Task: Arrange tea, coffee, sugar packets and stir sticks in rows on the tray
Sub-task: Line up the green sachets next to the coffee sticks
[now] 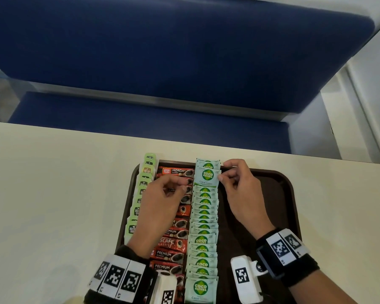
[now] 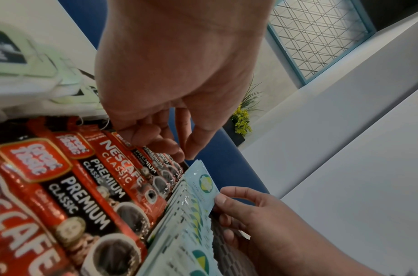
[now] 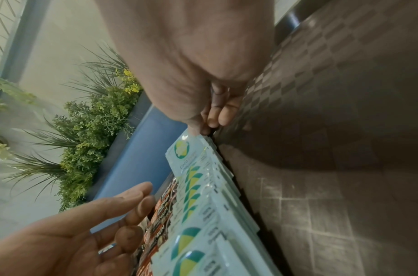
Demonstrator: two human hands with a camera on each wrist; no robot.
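Note:
A brown tray (image 1: pixel 272 194) on the cream table holds three rows: green tea packets (image 1: pixel 140 194) at the left, red coffee sachets (image 1: pixel 173 235) in the middle, and pale blue sugar packets (image 1: pixel 203 238) beside them. My right hand (image 1: pixel 223 175) pinches the right edge of one sugar packet (image 1: pixel 207 177) near the far end of that row. The same packet (image 2: pixel 201 186) stands tilted up above its neighbours, and my right fingertips hold this packet (image 3: pixel 186 155) at its far corner. My left hand (image 1: pixel 180 185) hovers over the coffee row with fingers loosely curled, holding nothing.
The right part of the tray floor (image 3: pixel 321 186) is bare textured brown. A blue padded bench (image 1: pixel 184 51) runs behind the table's far edge. Green plants (image 3: pixel 97 115) stand beyond it. Cream tabletop (image 1: pixel 53 183) stretches left and right of the tray.

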